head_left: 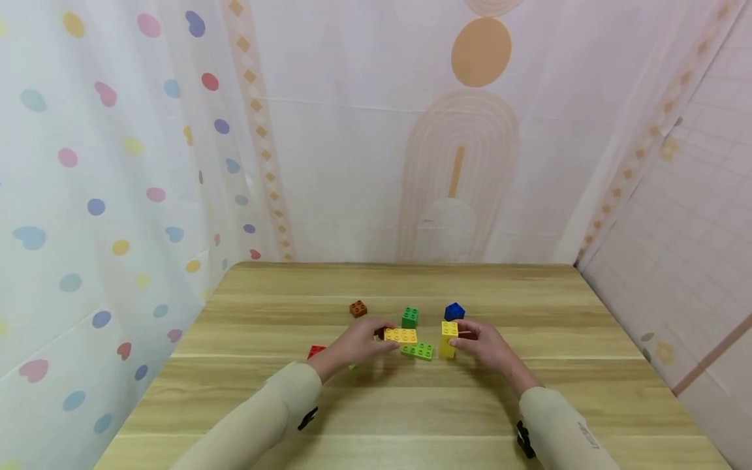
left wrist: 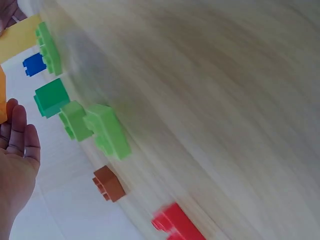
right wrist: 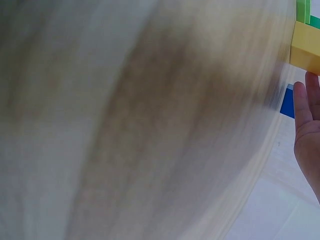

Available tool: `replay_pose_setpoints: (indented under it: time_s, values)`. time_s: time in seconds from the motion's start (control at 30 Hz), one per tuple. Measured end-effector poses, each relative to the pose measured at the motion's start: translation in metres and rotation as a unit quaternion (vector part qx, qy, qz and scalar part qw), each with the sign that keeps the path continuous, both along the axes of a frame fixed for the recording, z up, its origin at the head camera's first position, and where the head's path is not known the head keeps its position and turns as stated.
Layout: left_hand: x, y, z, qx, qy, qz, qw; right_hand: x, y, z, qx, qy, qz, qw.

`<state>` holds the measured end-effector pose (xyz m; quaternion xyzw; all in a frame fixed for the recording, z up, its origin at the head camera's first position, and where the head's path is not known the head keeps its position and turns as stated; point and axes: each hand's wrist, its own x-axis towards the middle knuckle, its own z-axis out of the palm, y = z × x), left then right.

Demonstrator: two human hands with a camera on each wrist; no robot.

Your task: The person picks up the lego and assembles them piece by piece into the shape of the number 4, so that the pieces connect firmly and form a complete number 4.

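Observation:
My left hand [head_left: 363, 341] pinches a yellow-orange toy building brick [head_left: 401, 335] with two rows of studs, held above the table. In the left wrist view, part of this brick [left wrist: 2, 95] shows at the left edge beside the left hand's fingers [left wrist: 18, 125]. My right hand [head_left: 487, 343] grips a tall yellow block [head_left: 448, 342] standing upright, its thumb on the near side. Whether that block is one piece or a stack I cannot tell. Between the hands lies a flat light green brick [head_left: 417, 352]. The right wrist view shows the yellow block [right wrist: 306, 47] above the right fingers [right wrist: 302, 102].
Behind the hands sit a brown brick [head_left: 358, 309], a green brick [head_left: 410, 318] and a blue brick [head_left: 455, 312]. A red brick [head_left: 316, 351] is partly behind the left forearm. More light green bricks [left wrist: 107, 131] appear in the left wrist view. Curtains [head_left: 352, 163] hang behind the wooden table [head_left: 411, 418].

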<state>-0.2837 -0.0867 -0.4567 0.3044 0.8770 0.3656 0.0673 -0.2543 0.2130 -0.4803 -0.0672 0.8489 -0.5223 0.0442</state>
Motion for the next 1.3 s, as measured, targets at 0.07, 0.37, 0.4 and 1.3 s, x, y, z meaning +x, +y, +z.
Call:
replay_pose_setpoints:
  time_s: [0.07,0.37,0.4,1.3]
  values:
    - [-0.001,0.004,0.003,0.010,0.000,0.002,0.9999,0.000,0.000,-0.001,0.006,-0.001,0.001,1.0000]
    - [-0.014,0.029,0.016,0.038,-0.022,0.033,0.9985,-0.002,0.001,-0.001,0.008,-0.008,0.005,0.9999]
    - [-0.015,0.032,0.017,0.038,-0.024,0.032,0.9985,-0.003,0.002,-0.001,0.008,-0.007,0.008,0.9999]
    - [-0.020,0.075,0.010,0.031,-0.060,-0.022,0.9975,-0.003,0.003,-0.002,-0.025,-0.013,0.021,0.9994]
